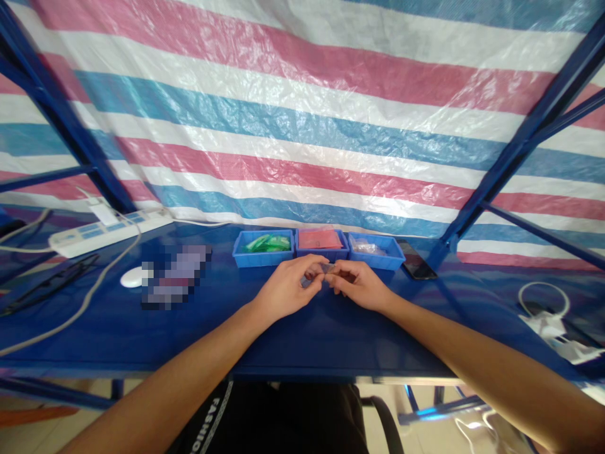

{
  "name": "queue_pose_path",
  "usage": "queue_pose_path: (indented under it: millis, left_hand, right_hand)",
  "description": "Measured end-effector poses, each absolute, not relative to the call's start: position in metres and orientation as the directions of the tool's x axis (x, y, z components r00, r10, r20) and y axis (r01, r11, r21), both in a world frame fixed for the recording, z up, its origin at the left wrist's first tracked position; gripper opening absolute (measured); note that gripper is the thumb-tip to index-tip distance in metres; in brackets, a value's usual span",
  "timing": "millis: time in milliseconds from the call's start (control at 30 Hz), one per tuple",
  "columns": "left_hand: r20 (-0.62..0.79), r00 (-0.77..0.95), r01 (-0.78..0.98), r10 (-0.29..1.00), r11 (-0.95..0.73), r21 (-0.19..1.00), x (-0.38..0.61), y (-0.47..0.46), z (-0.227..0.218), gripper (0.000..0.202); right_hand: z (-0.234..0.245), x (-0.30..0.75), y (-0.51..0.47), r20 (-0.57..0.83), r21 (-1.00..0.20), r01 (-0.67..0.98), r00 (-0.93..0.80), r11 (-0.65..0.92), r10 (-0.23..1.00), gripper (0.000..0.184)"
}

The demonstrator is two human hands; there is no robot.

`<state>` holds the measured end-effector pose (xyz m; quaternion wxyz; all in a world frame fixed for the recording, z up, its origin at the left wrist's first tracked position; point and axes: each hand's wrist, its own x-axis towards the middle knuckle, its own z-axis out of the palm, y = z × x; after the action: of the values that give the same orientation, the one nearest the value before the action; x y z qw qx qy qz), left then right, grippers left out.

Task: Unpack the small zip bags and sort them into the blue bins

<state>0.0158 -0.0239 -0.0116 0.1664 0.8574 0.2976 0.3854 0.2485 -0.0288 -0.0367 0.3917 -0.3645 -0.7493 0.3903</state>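
My left hand [286,287] and my right hand [360,284] meet over the blue table [331,334], just in front of three small blue trays. Both pinch a small clear plastic piece [326,270] between their fingertips; it looks like a little transparent bag, though it is too small to name surely. The left tray [263,247] holds green packets, the middle tray [321,241] red ones, the right tray [377,249] clear ones.
A black phone [416,261] lies right of the trays. A white power strip [108,230] with cables sits at the far left, a white round object [132,276] beside a blurred patch. White cable and charger [548,315] lie at right. Striped tarpaulin hangs behind.
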Motion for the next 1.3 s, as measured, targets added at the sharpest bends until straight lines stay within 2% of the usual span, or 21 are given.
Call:
queue_pose_path:
  millis: [167,333,567,867,967,1133,1300]
  left_hand:
    - [0.520,0.522,0.371,0.676,-0.729,0.575,0.016,-0.025,-0.010,0.038]
    - [0.553,0.489,0.373,0.675,-0.735,0.566,0.015,-0.024,-0.011,0.045]
    - [0.586,0.396,0.444,0.707,-0.706,0.551,0.013,-0.023,-0.008,0.042]
    - [0.565,0.400,0.437,0.721,-0.692,0.574,0.011,-0.023,-0.006,0.044]
    - [0.580,0.402,0.439,0.709,-0.705,0.557,0.006,-0.020,-0.004,0.041]
    - [0.632,0.454,0.495,0.628,-0.768,0.408,-0.017,-0.009,0.003,0.031]
    - [0.499,0.598,0.558,0.628,-0.772,0.303,-0.039,-0.002,0.008,0.029]
  right_hand:
    - [-0.035,0.247,-0.029,0.282,-0.898,0.207,-0.404,0.387,0.870,0.036]
    - [-0.037,0.247,-0.026,0.276,-0.915,0.177,-0.382,0.363,0.882,0.037]
    - [-0.041,0.246,-0.023,0.263,-0.934,0.136,-0.369,0.331,0.892,0.039]
    - [-0.037,0.248,-0.023,0.258,-0.935,0.142,-0.354,0.324,0.899,0.037]
    - [-0.035,0.247,-0.021,0.255,-0.957,0.058,-0.296,0.284,0.921,0.038]
    - [-0.031,0.251,-0.016,0.241,-0.952,-0.207,-0.050,0.226,0.969,0.036]
    - [-0.031,0.259,-0.010,0.183,-0.913,-0.350,0.110,0.210,0.977,0.049]
